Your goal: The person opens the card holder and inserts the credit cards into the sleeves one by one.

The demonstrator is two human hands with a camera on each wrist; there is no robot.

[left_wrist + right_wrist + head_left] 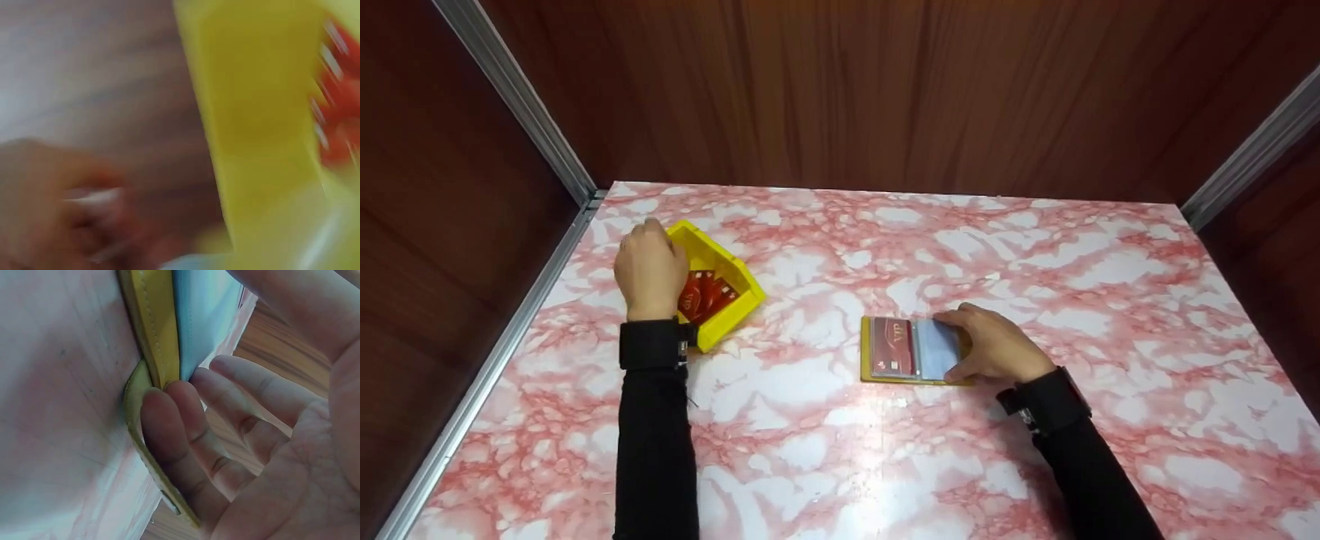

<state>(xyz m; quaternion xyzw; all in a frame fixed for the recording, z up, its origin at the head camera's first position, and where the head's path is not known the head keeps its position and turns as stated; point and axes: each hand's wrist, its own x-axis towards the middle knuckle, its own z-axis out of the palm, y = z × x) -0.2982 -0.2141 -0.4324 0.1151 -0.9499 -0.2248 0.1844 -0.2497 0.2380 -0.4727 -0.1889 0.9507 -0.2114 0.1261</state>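
Observation:
My left hand [649, 271] is at the left rim of a yellow bin [735, 315], its fingers curled. In the blurred left wrist view, those fingers pinch something reddish with a white edge, apparently a red card [104, 216]. Several red VIP cards [711, 294] lie inside the bin. My right hand [997, 345] spans the right side of an open yellow card holder [866, 352], thumb at its near edge and fingers at its far edge. A red VIP card [892, 346] sits in its left clear sleeve. The right sleeve [936, 349] looks bluish and clear. A strap flap [147, 453] bends beside my fingertips.
Holder and bin both rest on a red-and-white marbled table [825, 465]. A dark wood-grain panel [840, 97] rises at the back, with metal rails [521, 97] along the side panels.

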